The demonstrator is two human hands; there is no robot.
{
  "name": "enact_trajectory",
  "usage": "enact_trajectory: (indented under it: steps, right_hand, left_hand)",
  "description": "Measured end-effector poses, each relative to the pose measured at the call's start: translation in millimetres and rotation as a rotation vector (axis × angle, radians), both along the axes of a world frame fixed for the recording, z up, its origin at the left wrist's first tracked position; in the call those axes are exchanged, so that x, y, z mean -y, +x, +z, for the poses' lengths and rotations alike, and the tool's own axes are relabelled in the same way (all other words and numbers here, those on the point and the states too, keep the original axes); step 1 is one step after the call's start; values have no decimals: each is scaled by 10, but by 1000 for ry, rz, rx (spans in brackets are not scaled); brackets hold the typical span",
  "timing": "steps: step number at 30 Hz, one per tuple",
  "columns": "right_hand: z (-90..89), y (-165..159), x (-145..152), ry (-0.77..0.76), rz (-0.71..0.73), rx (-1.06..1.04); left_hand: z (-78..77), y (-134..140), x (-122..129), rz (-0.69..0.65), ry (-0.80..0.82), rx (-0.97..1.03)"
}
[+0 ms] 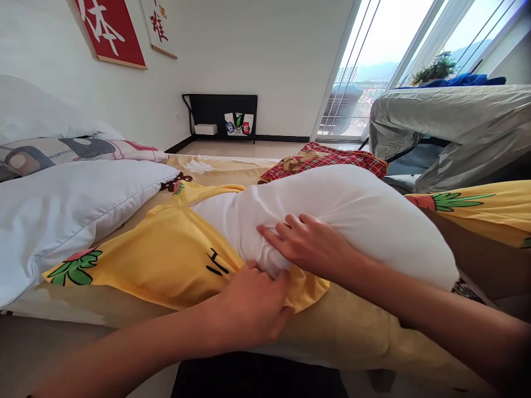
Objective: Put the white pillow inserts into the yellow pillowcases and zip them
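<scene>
Centre-frame, my right hand point(302, 243) pinches the white pillow point(360, 210), my left hand point(257, 304) seemingly grips the yellow pillowcase point(166, 257); uneven tugging could bunch both.

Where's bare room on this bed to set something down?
Best is the far strip of tan sheet between the patterned pillow, the red plaid cloth and the yellow cover. A nearer patch lies below the right forearm, though it may slope off. It's crowded mid-bed, where the left hand and right hand are at the white pillow.
</scene>
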State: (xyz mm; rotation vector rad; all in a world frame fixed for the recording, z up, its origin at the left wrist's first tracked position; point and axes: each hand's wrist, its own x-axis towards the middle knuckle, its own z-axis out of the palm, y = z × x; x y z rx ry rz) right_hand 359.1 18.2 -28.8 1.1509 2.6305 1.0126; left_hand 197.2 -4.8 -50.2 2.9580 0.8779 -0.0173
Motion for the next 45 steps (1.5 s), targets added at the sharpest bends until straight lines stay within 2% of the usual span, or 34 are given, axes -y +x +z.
enact_trajectory:
  steps: [2, 5, 9, 11, 13, 15, 18, 20, 22, 25, 28, 31, 33, 35, 40, 45]
  right_hand:
    - [-70, 9, -110, -19, -6, 7]
    - [-300, 144, -216, -43, -14, -7]
    - [-712, 433, -133, -67, 11, -91]
    - [-859, 522, -30, -59, 31, -124]
    - [-930, 546, 58, -42, 49, -141]
    - [-937, 531, 110, -31, 65, -151]
    - [-898, 519, 143, -22, 85, -169]
    - [-881, 545, 164, -14, 91, -201]
    - [-893, 583, 189, 1, 91, -247]
    - [-952, 608, 221, 18, 106, -294]
    - [-996, 543, 261, 17, 134, -306]
    - [-992, 401, 359, 14, 180, -305]
    - [-984, 298, 455, 21, 218, -299]
    - [-994, 213, 553, 31, 241, -291]
    - [-1109, 130, 702, 96, 244, -305]
    - [-1298, 53, 699, 249, 241, -354]
  left_hand:
    - [-82, 73, -14, 3, 8, 62]
    - [-168, 182, -116, 13, 79, 106]
    - [-102, 248, -454, 73, 155, 165]
    - [-68, 264, -681, 129, 181, 188]
    - [-101, 292, -889, 170, 210, 196]
    - [-199, 326, -1020, 166, 233, 182]
    - [-333, 314, -1003, 82, 299, 180]
    - [-340, 198, -884, 14, 374, 244]
    - [-286, -33, -763, 9, 452, 332]
    - [-202, -522, -754, 163, 496, 393]
    - [-206, -969, -1010, 330, 344, 256]
    - [-226, -1137, -1359, 425, 122, 156]
    - [-185, -1044, -1548, 477, 108, 195]
    - [-101, -824, -1686, 494, 185, 219]
    - [87, -223, -1948, 452, 386, 84]
    - [165, 74, -2071, 355, 444, 111]
